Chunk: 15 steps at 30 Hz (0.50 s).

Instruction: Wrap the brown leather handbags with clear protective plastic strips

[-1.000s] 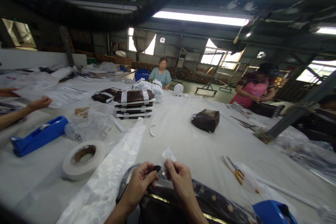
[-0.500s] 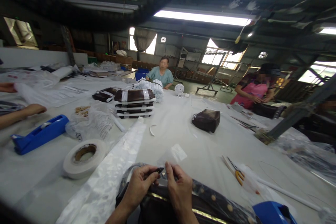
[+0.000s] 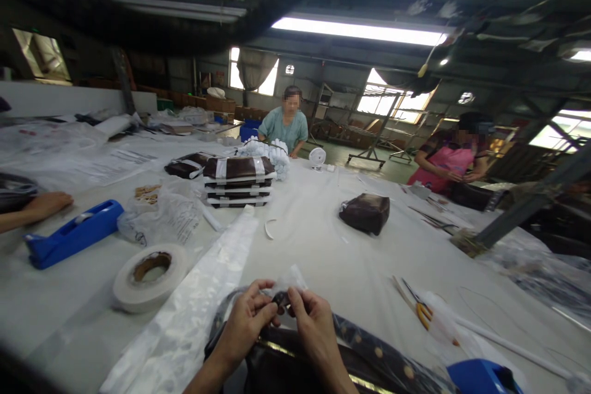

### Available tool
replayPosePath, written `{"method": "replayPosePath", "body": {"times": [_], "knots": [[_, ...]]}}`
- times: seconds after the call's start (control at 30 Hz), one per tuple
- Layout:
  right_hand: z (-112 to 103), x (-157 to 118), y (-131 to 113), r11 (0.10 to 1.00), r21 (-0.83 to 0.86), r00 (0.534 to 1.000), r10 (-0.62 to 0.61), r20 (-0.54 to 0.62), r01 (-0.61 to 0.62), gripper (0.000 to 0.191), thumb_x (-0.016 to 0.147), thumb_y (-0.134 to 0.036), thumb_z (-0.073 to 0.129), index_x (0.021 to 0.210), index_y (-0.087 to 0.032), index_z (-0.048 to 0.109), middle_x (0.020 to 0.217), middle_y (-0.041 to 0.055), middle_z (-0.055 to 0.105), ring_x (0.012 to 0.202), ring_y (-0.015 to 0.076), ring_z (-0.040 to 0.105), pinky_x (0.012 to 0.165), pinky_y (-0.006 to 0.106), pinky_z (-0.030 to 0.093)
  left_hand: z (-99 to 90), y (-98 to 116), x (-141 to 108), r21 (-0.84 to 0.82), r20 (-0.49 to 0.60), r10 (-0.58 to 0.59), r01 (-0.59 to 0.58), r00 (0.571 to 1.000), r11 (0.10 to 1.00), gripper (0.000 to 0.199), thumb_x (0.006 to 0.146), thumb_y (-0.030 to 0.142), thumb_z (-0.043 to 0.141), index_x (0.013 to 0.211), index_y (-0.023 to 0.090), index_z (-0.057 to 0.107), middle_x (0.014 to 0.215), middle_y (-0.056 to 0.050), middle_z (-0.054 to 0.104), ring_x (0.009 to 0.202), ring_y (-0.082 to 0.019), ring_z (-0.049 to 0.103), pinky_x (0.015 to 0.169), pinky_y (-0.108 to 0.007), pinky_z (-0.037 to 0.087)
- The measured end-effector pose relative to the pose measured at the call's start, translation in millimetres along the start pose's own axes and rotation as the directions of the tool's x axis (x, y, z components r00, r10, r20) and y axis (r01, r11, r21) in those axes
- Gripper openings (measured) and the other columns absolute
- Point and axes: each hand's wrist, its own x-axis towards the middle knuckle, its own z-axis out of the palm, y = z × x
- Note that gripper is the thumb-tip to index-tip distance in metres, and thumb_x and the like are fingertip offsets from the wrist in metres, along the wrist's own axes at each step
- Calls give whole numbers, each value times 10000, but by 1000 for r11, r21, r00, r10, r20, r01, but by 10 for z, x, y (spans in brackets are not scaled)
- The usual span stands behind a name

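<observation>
Near the front edge, my left hand [image 3: 247,323] is closed in a pinch on a small dark piece [image 3: 279,298], whose exact kind I cannot make out. My right hand [image 3: 314,326] meets it from the right, thumb and fingers pinched at a small clear plastic piece [image 3: 295,277] that sticks up behind the fingertips. Beneath both hands lies a dark brown bag [image 3: 277,366] with a gold-toothed zipper [image 3: 279,348]. Clear film covers a dark studded strap [image 3: 360,338] along its far side. My wrists hide part of the bag.
Left are a roll of white tape [image 3: 173,280], a blue tape dispenser [image 3: 76,237] and a co-worker's hand [image 3: 50,203]. Wrapped brown bags [image 3: 237,178] are stacked ahead. Another brown bag [image 3: 364,212], orange-handled pliers [image 3: 422,314] and a second blue dispenser [image 3: 482,375] lie right.
My hands have come together, and the dark piece now meets the right fingertips. The clear plastic has drawn in toward the fingers and stands up. The co-worker's hand at left has moved slightly.
</observation>
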Motion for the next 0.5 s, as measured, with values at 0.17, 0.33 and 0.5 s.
{"method": "replayPosePath", "body": {"times": [0.17,0.33,0.5], "knots": [[-6,-57,-76,982,-166,993,-69,97,85,389,866,-489,542,714,-166,695,672,35,673,655,183,585,615,252,420,-25,-70,26,22,-3,2,-2,1000,1000,306,801,405,702,879,159,536,732,-38,680,636,-136,607,581,-207,395],[27,-90,-44,986,-163,995,-16,103,33,351,850,-455,566,718,-154,690,689,53,689,664,198,612,626,264,435,2,-16,24,92,-60,31,-26,998,995,274,767,358,706,716,183,501,655,-8,640,590,-138,560,555,-220,370],[12,-55,-19,999,-36,998,4,56,-2,367,838,-490,576,794,-150,705,755,64,708,744,219,626,688,284,463,-115,176,-117,595,-30,153,-105,988,797,130,784,302,671,888,225,671,925,-44,682,935,-245,594,856,-327,413]]}}
